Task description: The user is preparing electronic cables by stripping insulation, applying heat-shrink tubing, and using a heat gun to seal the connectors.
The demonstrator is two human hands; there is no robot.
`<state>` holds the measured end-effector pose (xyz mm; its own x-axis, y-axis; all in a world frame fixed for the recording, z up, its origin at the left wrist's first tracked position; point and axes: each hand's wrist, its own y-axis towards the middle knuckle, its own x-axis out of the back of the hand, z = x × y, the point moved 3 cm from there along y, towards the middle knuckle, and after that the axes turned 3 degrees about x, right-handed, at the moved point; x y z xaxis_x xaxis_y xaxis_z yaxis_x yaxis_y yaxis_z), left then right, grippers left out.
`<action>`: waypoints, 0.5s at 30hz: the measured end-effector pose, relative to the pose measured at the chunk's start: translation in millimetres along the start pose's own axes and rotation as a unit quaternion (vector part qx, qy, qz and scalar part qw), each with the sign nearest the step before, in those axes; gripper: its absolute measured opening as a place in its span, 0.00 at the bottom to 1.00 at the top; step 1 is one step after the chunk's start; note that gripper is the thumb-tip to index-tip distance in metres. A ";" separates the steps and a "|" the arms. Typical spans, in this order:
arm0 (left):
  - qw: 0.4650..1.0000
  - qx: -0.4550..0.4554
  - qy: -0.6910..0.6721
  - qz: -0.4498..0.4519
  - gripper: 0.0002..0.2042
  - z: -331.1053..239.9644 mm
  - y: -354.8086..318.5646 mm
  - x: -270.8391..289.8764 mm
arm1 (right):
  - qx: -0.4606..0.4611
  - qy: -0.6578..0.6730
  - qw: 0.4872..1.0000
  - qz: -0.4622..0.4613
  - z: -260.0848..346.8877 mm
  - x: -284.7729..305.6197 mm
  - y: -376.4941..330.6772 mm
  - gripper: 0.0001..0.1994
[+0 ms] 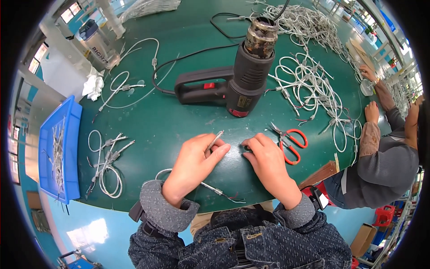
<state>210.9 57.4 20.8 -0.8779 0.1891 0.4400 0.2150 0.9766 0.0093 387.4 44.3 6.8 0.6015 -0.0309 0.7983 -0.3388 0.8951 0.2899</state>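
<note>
My left hand (195, 158) is closed round a thin silvery cable (218, 136), whose cut end sticks up past the fingers. Below that wrist lies a length with a clear sleeve (217, 191) and fine red and dark wires; whether it is the same cable is hidden. A short gap away, my right hand (268, 166) has thumb and fingertips drawn together. Something small and dark shows at those fingertips, too small to name. Just right of that hand lie red-handled scissors (292, 144), blades spread. Beyond both hands a black heat gun (251, 71) stands nozzle up.
Loose cables (309, 85) lie tangled at right, with a larger heap (304, 27) behind. At left are a small cable bundle (109, 168) and a blue tray (74, 148) of wire pieces. A bottle (96, 45) and crumpled tissue (93, 85) stand far left. A co-worker (380, 157) sits at right.
</note>
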 end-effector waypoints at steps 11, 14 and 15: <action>0.991 0.036 -0.119 0.044 0.20 -2.0 -6.4 -1.2 | 0.030 -0.049 0.998 -0.006 -4.7 -10.9 -0.2 0.07; 0.993 0.033 -0.107 0.039 0.20 -2.5 -4.3 1.5 | 0.033 0.019 0.998 -0.048 -12.9 -4.9 0.8 0.06; 0.994 0.032 -0.096 0.035 0.20 -2.3 -3.3 2.2 | 0.038 0.054 0.995 -0.071 -16.3 -1.5 0.9 0.06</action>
<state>209.3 54.4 23.9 -0.9286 0.2663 0.2584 0.2553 0.9639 -0.0759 398.0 52.5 -2.7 0.7196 -0.1029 0.6867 -0.2963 0.8489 0.4377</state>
